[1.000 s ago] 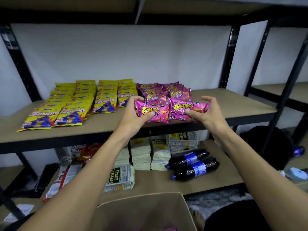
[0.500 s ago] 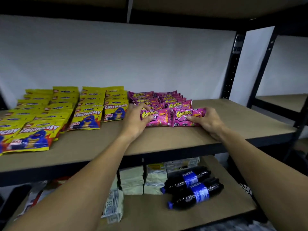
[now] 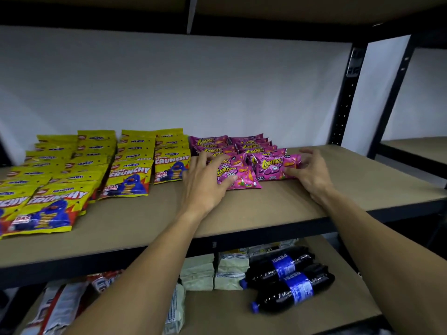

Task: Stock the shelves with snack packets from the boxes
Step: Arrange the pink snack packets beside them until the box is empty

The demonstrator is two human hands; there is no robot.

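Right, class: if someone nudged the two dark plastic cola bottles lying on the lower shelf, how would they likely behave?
The two dark plastic cola bottles lie on their sides, so they would probably roll. They look full, so likely heavy for their size.

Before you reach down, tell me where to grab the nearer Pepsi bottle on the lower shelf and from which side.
Take the nearer Pepsi bottle by its neck, just behind the blue cap, from the front left. It lies on its side, cap pointing that way, and the second bottle crowds its far side, so the neck is probably freest.
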